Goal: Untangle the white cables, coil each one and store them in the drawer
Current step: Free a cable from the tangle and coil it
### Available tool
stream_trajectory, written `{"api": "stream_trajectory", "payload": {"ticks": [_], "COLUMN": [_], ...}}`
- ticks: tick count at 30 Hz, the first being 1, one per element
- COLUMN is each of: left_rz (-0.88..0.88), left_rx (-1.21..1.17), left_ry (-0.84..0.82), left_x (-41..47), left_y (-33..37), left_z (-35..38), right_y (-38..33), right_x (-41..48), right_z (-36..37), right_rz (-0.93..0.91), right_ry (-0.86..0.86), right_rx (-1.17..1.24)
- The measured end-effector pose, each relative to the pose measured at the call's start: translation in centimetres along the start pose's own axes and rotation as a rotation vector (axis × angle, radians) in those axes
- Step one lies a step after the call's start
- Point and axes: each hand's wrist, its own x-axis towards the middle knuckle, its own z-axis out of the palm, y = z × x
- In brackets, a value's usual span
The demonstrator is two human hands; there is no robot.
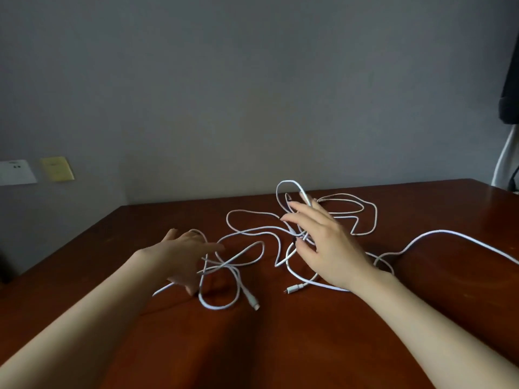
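A tangle of white cables [252, 231] sprawls across the middle of the brown table [280, 346]. One strand [449, 237] runs off toward the right edge. Two plug ends lie near the front: one [251, 301] below my left hand, another [293, 290] by my right wrist. My left hand [182, 256] hovers with fingers spread over a loop on the left side of the tangle. My right hand [325, 242] is spread over the centre knot, with a raised loop [286, 186] standing behind its fingertips. Neither hand clearly grips a cable. No drawer is in view.
A grey wall stands behind the table. A white wall socket [16, 172] and a yellow plate [57, 169] are low on the left. A dark object [511, 88] with a white strip hangs at the far right edge.
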Motion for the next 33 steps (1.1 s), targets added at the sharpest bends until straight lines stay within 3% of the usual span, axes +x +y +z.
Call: {"api": "stream_trajectory", "payload": {"ticks": [5, 9, 13, 17, 21, 24, 28, 33], "left_rz": [0.033, 0.054, 0.046, 0.045, -0.069, -0.178, -0.235, -0.375], "left_rx": [-0.069, -0.073, -0.083, -0.404, -0.455, -0.49, -0.702, -1.03], "left_ry": [0.14, 0.247, 0.345, 0.536, 0.704, 0.737, 0.826, 1.023], "left_x": [-0.6, -1.2, -1.9, -2.4, -3.4, -3.8, -3.7, -3.7], "left_y": [0.6, 0.4, 0.3, 0.0, 0.6, 1.1, 1.5, 1.1], "left_z": [0.0, 0.8, 0.7, 0.9, 0.8, 0.9, 1.1, -0.3], "right_y": [0.2, -1.0, -3.1, -5.9, -6.9, -7.5, -7.6, -7.3], "right_x": [-0.9, -0.4, -0.8, -1.8, -2.0, -1.5, -1.0, -0.7], "right_z": [1.4, 0.3, 0.7, 2.3, 4.2, 4.3, 3.3, 1.4], "right_rz": [0.187, 0.075, -0.071, -0.056, 0.032, 0.092, 0.275, 0.4], "right_ry": [0.196, 0.366, 0.098, -0.283, -0.309, -0.331, -0.349, -0.208], "right_rx": [-0.286, -0.218, -0.124, -0.312, -0.355, -0.272, 0.07, 0.429]}}
